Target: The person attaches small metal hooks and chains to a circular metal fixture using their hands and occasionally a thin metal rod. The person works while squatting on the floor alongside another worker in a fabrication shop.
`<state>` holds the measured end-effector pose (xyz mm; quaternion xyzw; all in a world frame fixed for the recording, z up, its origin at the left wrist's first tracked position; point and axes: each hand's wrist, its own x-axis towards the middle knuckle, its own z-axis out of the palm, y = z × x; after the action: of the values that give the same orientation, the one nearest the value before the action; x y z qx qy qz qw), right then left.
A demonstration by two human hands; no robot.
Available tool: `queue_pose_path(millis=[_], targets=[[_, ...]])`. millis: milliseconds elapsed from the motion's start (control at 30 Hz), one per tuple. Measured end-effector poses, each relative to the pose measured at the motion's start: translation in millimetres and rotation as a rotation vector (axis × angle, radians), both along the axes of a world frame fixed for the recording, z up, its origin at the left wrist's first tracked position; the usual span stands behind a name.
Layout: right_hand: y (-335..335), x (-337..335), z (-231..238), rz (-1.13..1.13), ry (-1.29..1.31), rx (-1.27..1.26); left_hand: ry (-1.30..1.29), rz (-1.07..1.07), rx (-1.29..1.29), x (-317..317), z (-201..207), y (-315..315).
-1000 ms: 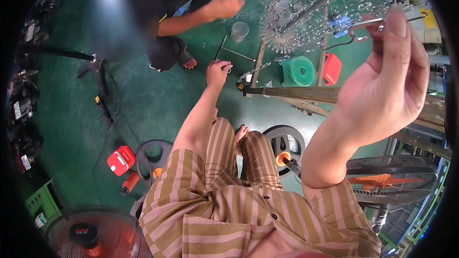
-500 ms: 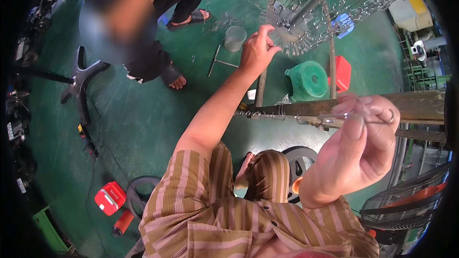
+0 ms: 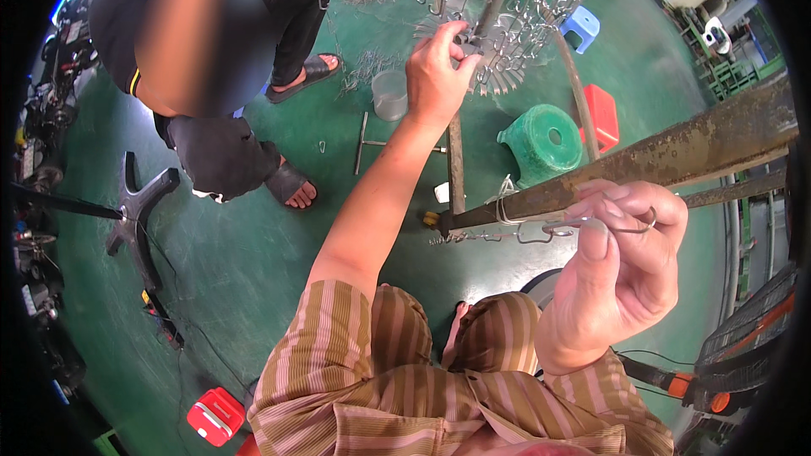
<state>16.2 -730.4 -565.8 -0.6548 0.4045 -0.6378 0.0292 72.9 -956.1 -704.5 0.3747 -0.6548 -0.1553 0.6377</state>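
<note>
My right hand point(image 3: 621, 274) is closed, pinching a bent metal wire hook point(image 3: 629, 229) between thumb and fingers. Its far end meets a short row of linked hooks point(image 3: 532, 238) lying along the rusty beam. My left hand point(image 3: 437, 72) reaches forward to a toothed metal wheel point(image 3: 500, 78) on an upright post. Its thumb and index finger are curved and apart at the wheel's edge, and I see nothing held. Many hanging wire hooks point(image 3: 549, 0) surround the post.
The rusty beam point(image 3: 659, 152) crosses at right. Beyond it stand a green stool point(image 3: 545, 143), a red container point(image 3: 601, 118) and a blue stool point(image 3: 580, 29). A clear tub point(image 3: 389, 95) and T-shaped bar point(image 3: 361, 143) lie ahead. Another person point(image 3: 291, 25) sits at left.
My view has shifted, so the beam now slants more. My left hand stays at the wheel, and my right hand still pinches the hook. The other person's arm has moved.
</note>
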Motion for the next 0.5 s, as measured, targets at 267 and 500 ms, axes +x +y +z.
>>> queue_pose_path(millis=[267,500], targets=[[0,-1,-6,-0.029,-0.004,-0.024,-0.013,-0.010,0.045,6,-8,-14],[1,-1,-15,-0.083,0.010,-0.042,0.004,-0.084,0.144,8,-11,-10]])
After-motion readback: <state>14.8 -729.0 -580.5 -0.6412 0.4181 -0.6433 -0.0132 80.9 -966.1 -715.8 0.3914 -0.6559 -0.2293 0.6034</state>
